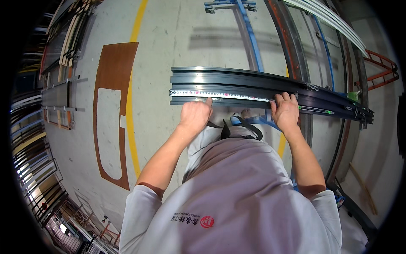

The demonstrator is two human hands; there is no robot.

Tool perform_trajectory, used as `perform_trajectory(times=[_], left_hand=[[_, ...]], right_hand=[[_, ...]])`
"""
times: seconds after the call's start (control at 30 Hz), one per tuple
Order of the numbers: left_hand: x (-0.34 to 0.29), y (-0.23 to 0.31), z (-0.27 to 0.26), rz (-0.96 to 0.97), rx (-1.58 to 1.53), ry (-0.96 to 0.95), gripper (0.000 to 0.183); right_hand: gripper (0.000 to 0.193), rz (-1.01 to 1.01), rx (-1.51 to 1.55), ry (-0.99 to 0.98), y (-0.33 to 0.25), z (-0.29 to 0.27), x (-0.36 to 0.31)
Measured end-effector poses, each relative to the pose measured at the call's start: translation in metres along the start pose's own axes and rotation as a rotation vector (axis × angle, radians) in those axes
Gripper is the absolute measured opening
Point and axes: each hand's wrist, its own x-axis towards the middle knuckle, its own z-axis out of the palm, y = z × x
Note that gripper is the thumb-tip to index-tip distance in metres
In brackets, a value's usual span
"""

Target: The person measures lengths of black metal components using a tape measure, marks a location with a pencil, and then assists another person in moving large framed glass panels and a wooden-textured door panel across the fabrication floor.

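Note:
Long dark metal profiles [237, 77] lie side by side across the view in front of me, bright where light hits their left end. Along their near part stretches a white tape measure blade [218, 94], its end at the profiles' left edge. My left hand [196, 114] is closed at the near edge of the profile, one finger resting just below the blade. At the blade's right end my right hand [285, 111] curls over the tape measure and the profile; the tape's case is hidden. A slim green and black stick-like thing [316, 110] lies right of that hand.
A blue metal stand [250, 36] reaches under the profiles from the far side. Dark steel beams [292, 40] run along the right. A brown cut-out sheet [113, 63] lies on the floor at left by a yellow line [132, 139]. Racks of long bars [31, 139] line the far left.

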Motion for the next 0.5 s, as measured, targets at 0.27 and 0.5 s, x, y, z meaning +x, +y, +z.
perform_trajectory(times=[0.27,0.5], left_hand=[[-0.0018,-0.0041,0.0036,0.006,-0.116,0.043,0.017],[-0.0025,-0.0053,0.0096,-0.002,-0.157,0.089,0.015]], right_hand=[[0.021,-0.018,-0.029,-0.011,0.0002,-0.0004,0.0001],[0.021,-0.014,-0.034,-0.017,-0.0001,0.0004,0.0008]])
